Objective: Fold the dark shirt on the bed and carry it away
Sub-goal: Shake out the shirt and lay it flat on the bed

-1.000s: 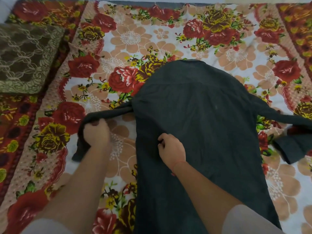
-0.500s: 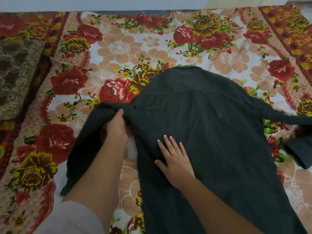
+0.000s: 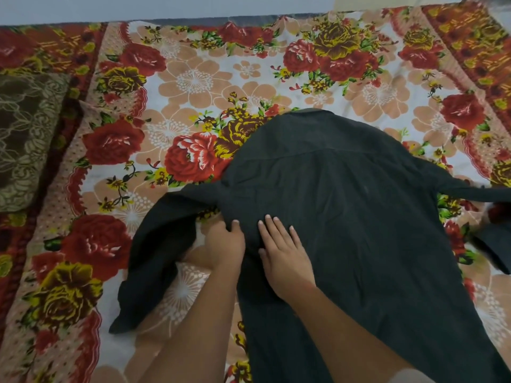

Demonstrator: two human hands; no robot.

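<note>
The dark shirt [image 3: 345, 217] lies back-up on the floral bedsheet [image 3: 193, 84], collar toward the far side. Its left sleeve [image 3: 154, 244] drapes down to the left, and its right sleeve [image 3: 486, 194] stretches off the right edge. My left hand [image 3: 225, 244] grips the shirt's left side edge near the armpit, fingers tucked under the cloth. Lying flat on the shirt's back just right of that edge is my right hand [image 3: 284, 252], fingers spread, pressing the fabric down.
A brown patterned pillow [image 3: 25, 139] sits at the left edge of the bed. A pale wall [image 3: 166, 6] runs along the bed's far side. Floral sheet is bare beyond the collar and to the left of the sleeve.
My left hand moved right from the sleeve to the shirt's side edge near the armpit. My right hand opened flat on the shirt's back. The left sleeve has fallen loose.
</note>
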